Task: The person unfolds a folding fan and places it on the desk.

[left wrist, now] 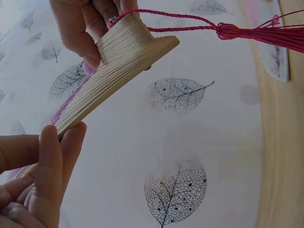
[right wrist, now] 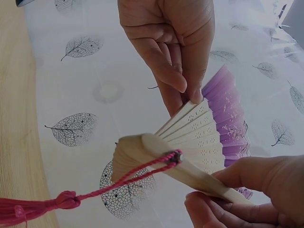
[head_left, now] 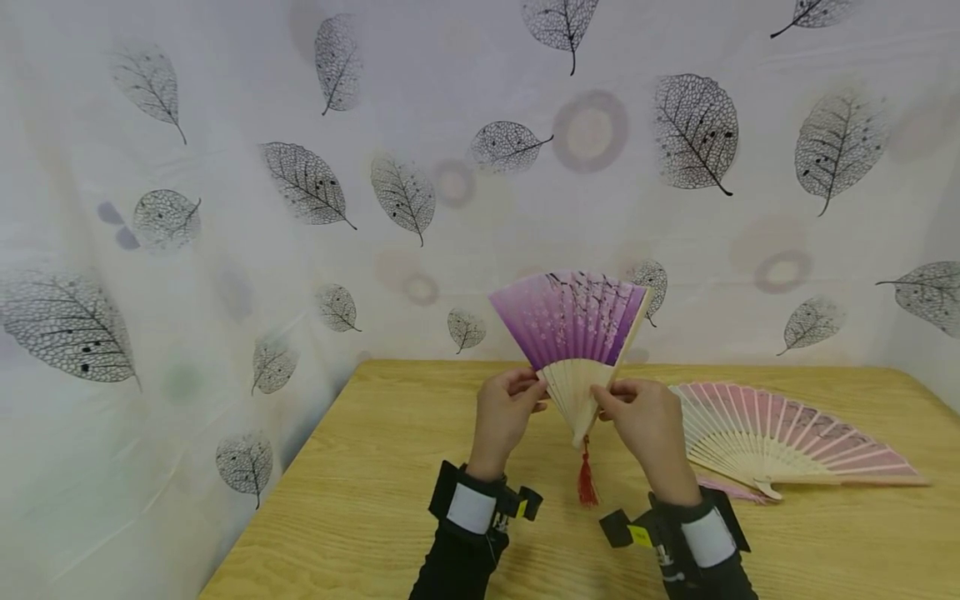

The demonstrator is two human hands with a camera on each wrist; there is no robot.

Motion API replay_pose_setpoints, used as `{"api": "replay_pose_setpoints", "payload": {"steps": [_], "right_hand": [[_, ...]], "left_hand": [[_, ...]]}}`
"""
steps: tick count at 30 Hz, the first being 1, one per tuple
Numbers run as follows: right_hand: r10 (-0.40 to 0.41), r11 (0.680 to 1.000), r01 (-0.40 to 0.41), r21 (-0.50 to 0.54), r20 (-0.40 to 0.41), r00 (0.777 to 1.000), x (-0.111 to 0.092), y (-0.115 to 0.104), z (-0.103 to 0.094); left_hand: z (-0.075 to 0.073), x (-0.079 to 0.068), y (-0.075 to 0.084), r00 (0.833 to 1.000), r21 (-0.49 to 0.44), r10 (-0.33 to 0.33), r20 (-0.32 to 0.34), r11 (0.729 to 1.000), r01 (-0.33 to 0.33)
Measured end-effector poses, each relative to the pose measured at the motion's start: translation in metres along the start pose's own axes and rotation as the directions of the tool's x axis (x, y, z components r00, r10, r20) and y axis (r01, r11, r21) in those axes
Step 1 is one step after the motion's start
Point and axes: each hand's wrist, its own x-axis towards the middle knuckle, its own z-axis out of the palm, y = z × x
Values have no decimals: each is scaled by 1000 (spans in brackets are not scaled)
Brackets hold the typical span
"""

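Screened nook, rm. unclear: leaf-print sheeting bhd. wood tbl.

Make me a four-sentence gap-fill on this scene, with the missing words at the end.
1. The left hand and right hand hold a fan whose outer part is coloured ____.
2. From that fan's narrow end hangs a red ____.
3. The pink fan lies spread on the wooden ____.
4. The backdrop is printed with pale circles and dark, veined ____.

Missing words: purple; tassel; table; leaves.
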Motion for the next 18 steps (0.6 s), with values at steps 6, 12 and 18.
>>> {"api": "replay_pose_setpoints", "payload": {"steps": [6, 12, 18], "right_hand": [[-6, 1000, 6, -2, 6, 1000, 1, -2, 3], [-10, 1000, 10, -9, 12, 1000, 1, -3, 4], [-32, 999, 32, -27, -2, 999, 0, 0, 1]], "left_hand": [[-3, -1, 0, 1000, 23, 4, -19, 1000, -4], [-5, 0, -1, 1000, 18, 3, -27, 1000, -3], [0, 1, -4, 1000, 8, 17, -15, 1000, -17]]}}
